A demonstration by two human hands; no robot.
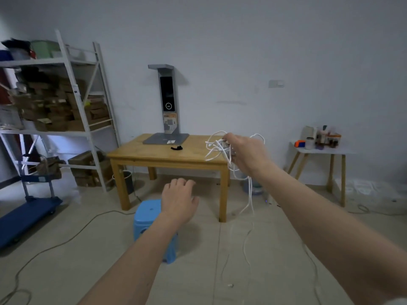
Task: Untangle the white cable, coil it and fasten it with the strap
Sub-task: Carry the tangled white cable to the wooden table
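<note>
My right hand [247, 154] is raised beside the right end of the wooden table [154, 156] and grips a tangled bunch of the white cable [217, 146]. Loops stick out to the left of the fingers. A long strand hangs down from the hand and trails across the floor. My left hand [179, 200] hovers lower, above the blue stool [146, 219], with loosely curled fingers and nothing in it. A small black strap [176, 148] lies on the tabletop near the grey stand's base.
A grey stand with a dark screen [167, 102] rises at the table's back. White shelves with cardboard boxes [55, 102] fill the left. A blue cart [26, 214] sits on the floor. A small white side table [319, 150] with clutter stands right. Dark cords run over the floor.
</note>
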